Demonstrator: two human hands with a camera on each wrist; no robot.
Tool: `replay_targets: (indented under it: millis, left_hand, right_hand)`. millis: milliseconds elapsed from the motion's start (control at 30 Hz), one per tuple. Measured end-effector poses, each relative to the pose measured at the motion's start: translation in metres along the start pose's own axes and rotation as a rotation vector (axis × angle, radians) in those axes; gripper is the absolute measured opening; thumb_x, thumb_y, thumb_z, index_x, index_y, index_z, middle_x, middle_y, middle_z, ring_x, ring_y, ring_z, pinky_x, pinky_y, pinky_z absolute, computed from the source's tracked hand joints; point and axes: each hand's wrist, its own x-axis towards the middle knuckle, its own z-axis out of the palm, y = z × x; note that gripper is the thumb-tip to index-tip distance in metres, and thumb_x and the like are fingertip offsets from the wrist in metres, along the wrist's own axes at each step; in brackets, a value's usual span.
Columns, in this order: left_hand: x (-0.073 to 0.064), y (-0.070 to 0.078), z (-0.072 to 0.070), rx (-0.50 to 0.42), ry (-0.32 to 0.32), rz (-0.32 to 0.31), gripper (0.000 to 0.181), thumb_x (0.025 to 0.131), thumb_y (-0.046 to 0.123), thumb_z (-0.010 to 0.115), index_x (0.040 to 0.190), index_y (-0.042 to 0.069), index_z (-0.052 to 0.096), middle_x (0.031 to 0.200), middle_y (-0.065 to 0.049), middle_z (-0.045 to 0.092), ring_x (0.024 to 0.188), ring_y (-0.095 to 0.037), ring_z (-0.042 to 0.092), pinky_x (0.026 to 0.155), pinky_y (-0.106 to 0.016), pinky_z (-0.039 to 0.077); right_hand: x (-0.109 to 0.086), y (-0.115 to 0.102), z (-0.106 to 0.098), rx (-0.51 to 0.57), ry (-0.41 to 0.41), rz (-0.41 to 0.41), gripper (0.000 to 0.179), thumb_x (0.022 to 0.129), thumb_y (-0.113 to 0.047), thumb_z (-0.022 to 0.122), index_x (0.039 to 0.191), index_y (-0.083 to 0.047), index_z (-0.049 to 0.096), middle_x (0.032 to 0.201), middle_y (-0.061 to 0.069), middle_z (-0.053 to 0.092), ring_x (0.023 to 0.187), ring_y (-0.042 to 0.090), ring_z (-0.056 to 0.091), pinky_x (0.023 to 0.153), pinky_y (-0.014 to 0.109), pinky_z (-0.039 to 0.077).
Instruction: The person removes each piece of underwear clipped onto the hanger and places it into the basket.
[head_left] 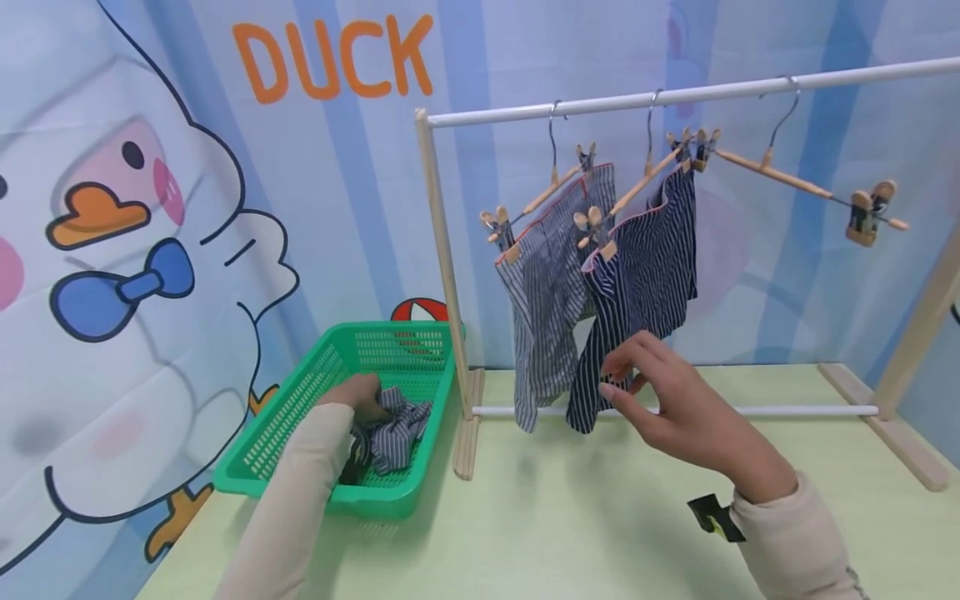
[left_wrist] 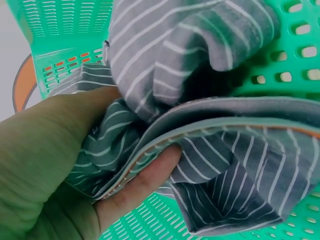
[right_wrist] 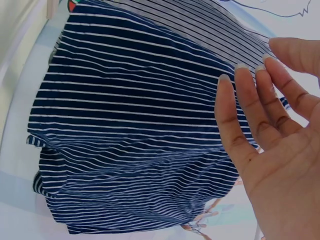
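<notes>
Down in the green basket [head_left: 384, 500], the left hand [head_left: 358, 395] pinches the waistband [left_wrist: 260, 107] of a grey garment [head_left: 397, 442] between thumb and fingers, so this looks like the picking-up step. Over by the hanging navy pants [head_left: 660, 258], the right hand [head_left: 678, 408] hovers, fingers loosely bent, a gap to the thumb, holding nothing. Next, I'd judge, calls for a clean lift out, then both hands spreading the waistband for the bare hanger [head_left: 795, 176].
</notes>
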Motion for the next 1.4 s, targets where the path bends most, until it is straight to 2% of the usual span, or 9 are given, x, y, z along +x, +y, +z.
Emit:
replay_targets:
  millis: [233, 400, 567, 800, 967, 1167, 1400]
  left_hand:
    - [0.005, 0.001, 0.003, -0.007, -0.010, -0.035, 0.028, 0.092, 0.021, 0.069, 0.074, 0.012, 0.049, 0.071, -0.003, 0.052, 0.066, -0.016, 0.050, 0.061, -0.031, 0.040]
    - [0.008, -0.003, 0.005, 0.013, -0.030, -0.030, 0.025, 0.094, 0.021, 0.064, 0.077, 0.012, 0.049, 0.073, -0.003, 0.049, 0.068, -0.017, 0.048, 0.063, -0.032, 0.039]
    - [0.005, -0.002, 0.003, 0.027, -0.053, -0.031, 0.019, 0.094, 0.021, 0.060, 0.082, 0.011, 0.050, 0.078, -0.005, 0.050, 0.073, -0.019, 0.049, 0.067, -0.034, 0.039]
    - [0.004, -0.002, 0.002, 0.018, -0.062, -0.026, 0.016, 0.094, 0.022, 0.060, 0.090, 0.008, 0.055, 0.084, -0.007, 0.056, 0.076, -0.020, 0.051, 0.069, -0.035, 0.040]
    - [0.003, -0.002, 0.002, 0.006, -0.064, -0.026, 0.016, 0.095, 0.022, 0.059, 0.089, 0.008, 0.054, 0.082, -0.006, 0.054, 0.075, -0.020, 0.050, 0.069, -0.035, 0.040]
    - [0.003, -0.001, 0.004, -0.024, -0.063, -0.032, 0.016, 0.094, 0.020, 0.059, 0.087, 0.008, 0.052, 0.082, -0.006, 0.052, 0.076, -0.020, 0.049, 0.069, -0.036, 0.039]
    - [0.005, -0.003, 0.005, -0.010, -0.066, -0.021, 0.017, 0.097, 0.021, 0.059, 0.089, 0.007, 0.053, 0.083, -0.007, 0.054, 0.076, -0.020, 0.050, 0.069, -0.035, 0.039]
  right_hand:
    - [-0.002, 0.002, 0.007, -0.027, -0.012, 0.053, 0.022, 0.089, -0.002, 0.070, 0.107, -0.008, 0.058, 0.103, -0.001, 0.054, 0.092, 0.009, 0.056, 0.073, 0.026, 0.055]
    - [-0.002, -0.001, 0.013, -0.114, 0.019, 0.161, 0.019, 0.092, -0.008, 0.069, 0.108, -0.008, 0.059, 0.104, 0.002, 0.054, 0.091, 0.012, 0.055, 0.073, 0.030, 0.053]
    - [0.004, -0.005, 0.013, -0.125, 0.051, 0.249, 0.020, 0.094, -0.010, 0.067, 0.112, -0.006, 0.058, 0.106, 0.006, 0.054, 0.092, 0.016, 0.056, 0.074, 0.035, 0.052]
    - [0.017, -0.010, 0.005, -0.149, 0.155, 0.265, 0.027, 0.094, -0.009, 0.066, 0.118, -0.002, 0.055, 0.112, 0.013, 0.053, 0.092, 0.022, 0.058, 0.072, 0.038, 0.052]
    - [0.024, -0.013, 0.000, -0.143, 0.195, 0.319, 0.028, 0.095, -0.013, 0.065, 0.119, -0.001, 0.056, 0.112, 0.015, 0.052, 0.091, 0.023, 0.060, 0.073, 0.041, 0.053]
    - [0.030, -0.016, -0.004, -0.116, 0.216, 0.370, 0.030, 0.097, -0.016, 0.063, 0.120, 0.000, 0.054, 0.115, 0.017, 0.050, 0.091, 0.025, 0.059, 0.075, 0.041, 0.050]
    - [0.036, -0.019, -0.008, -0.102, 0.216, 0.399, 0.037, 0.099, -0.020, 0.060, 0.127, 0.001, 0.049, 0.120, 0.018, 0.047, 0.095, 0.027, 0.056, 0.078, 0.044, 0.050]
